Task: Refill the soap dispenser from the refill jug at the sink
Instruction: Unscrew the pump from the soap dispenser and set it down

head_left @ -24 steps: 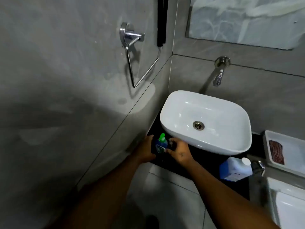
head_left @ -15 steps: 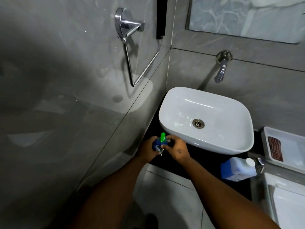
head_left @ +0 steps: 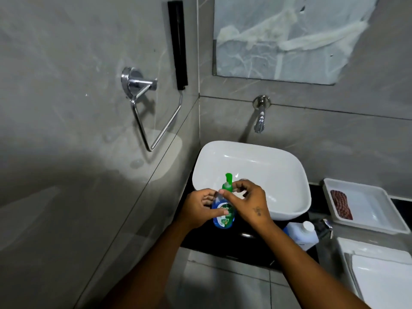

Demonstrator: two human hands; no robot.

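A: Soap dispenser point(head_left: 223, 214), a blue clear-plastic bottle with a green pump top and a printed label: held upright at the near left rim of the white ceramic basin point(head_left: 276, 175), partly over the bowl and partly in front of it, above the black table point(head_left: 225, 246). Cannot tell whether its base touches anything.

B: Hands?

A: Left hand point(head_left: 198, 210) wraps the bottle body from the side away from the basin, thumb across the label, fingers point(head_left: 219, 211) clenched on the plastic. Right hand point(head_left: 249, 202) is at the green collar under the pump head; thumb and forefinger pinch it, the other fingers curl loosely above the bowl.

B: Pump top on?

A: Seated on the neck, nozzle pointing up and away toward the wall behind the basin.

B: Refill jug?

A: White plastic refill jug point(head_left: 302, 234) with a white cap and blue label stands on the table to the right of the basin's near corner, partly hidden by the right forearm. Untouched.

B: Other items?

A: Chrome wall tap point(head_left: 259, 114) above the far rim of the basin. Chrome towel ring point(head_left: 148, 108) on the wall left of the basin. White rectangular tray point(head_left: 365, 206) right of the basin, holding a dark reddish patterned item point(head_left: 341, 204).
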